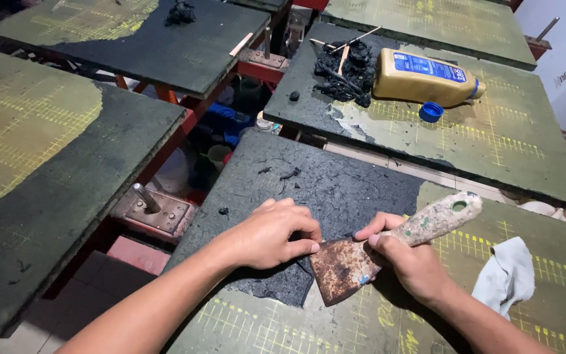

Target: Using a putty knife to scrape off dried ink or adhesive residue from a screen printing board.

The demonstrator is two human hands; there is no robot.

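Note:
My right hand (pixel 409 263) grips the paint-spattered handle of a rusty scraper (pixel 345 265), its wide blade lying flat on the green gridded board (pixel 283 324) at the edge of a black, crusty layer (pixel 322 190). My left hand (pixel 276 235) presses down on that black layer, fingertips touching the blade's upper corner. Bare green surface with yellow grid lines shows below and to the right of the blade.
A white rag (pixel 506 275) lies right of my right wrist. On the board behind lie a yellow bottle (pixel 424 77) on its side, its blue cap (pixel 430 112), and a heap of black scrapings with sticks (pixel 345 69). More boards on red frames stand at left.

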